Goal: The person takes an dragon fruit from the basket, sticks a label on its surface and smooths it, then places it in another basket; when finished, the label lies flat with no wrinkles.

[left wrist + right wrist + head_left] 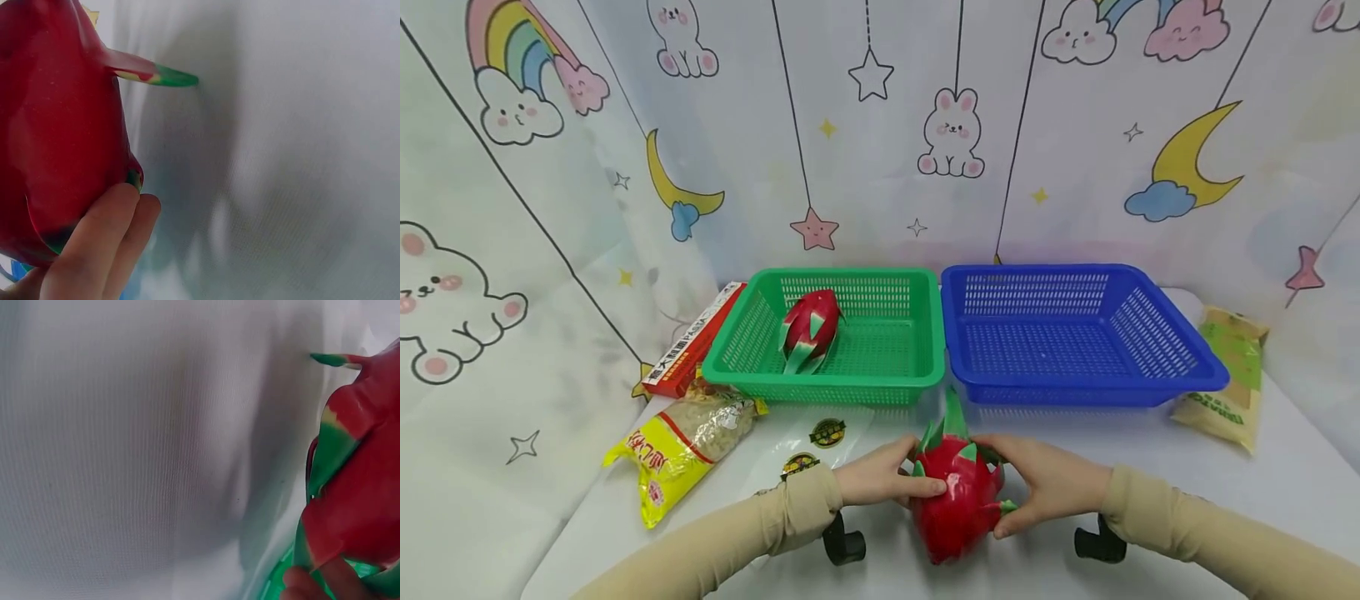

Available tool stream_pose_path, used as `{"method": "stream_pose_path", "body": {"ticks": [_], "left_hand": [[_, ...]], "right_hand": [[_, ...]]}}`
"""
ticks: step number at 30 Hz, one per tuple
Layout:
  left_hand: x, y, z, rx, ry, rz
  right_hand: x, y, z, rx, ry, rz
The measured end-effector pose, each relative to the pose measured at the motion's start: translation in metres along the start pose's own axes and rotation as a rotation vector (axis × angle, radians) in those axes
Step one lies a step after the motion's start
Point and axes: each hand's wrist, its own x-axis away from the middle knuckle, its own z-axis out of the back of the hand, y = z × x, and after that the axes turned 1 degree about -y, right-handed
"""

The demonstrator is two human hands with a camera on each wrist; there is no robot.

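Note:
Between both hands is a red dragon fruit (957, 500) with green-tipped scales, its leafy end pointing toward the baskets. My left hand (883, 479) grips its left side, thumb across the red skin. On the other side my right hand (1045, 483) holds it with thumb and fingers around the scales. The left wrist view shows the fruit's glossy side (69, 125) with fingertips at its lower edge; the right wrist view shows green-tipped scales (334, 450) above the fingers. A second dragon fruit (812, 325) lies in the green basket (823, 392).
A blue basket (1090, 396) stands right of the green one. Left are a yellow snack bag (681, 446) and a red box (692, 346); a clear bag with round labels (827, 432) lies near my left hand. A green-brown packet (1228, 375) lies far right, before a patterned curtain (880, 167).

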Motion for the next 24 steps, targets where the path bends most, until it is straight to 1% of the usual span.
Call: {"method": "stream_pose_path", "body": {"ticks": [6, 12, 14, 18, 24], "left_hand": [[-0.005, -0.004, 0.004, 0.045, -0.007, 0.026], [-0.01, -0.008, 0.006, 0.129, -0.018, 0.02], [-0.011, -0.009, 0.006, 0.144, -0.019, 0.02], [-0.013, -0.011, 0.007, 0.151, -0.02, 0.021], [-0.016, -0.013, 0.009, 0.166, -0.03, 0.02]], "right_hand": [[-0.004, 0.007, 0.001, -0.037, -0.018, -0.012], [-0.008, 0.013, 0.002, -0.059, -0.017, -0.026], [-0.008, 0.015, 0.003, -0.062, -0.02, -0.032], [-0.01, 0.018, 0.004, -0.077, -0.033, -0.042], [-0.014, 0.022, 0.006, -0.083, -0.044, -0.032]]}}
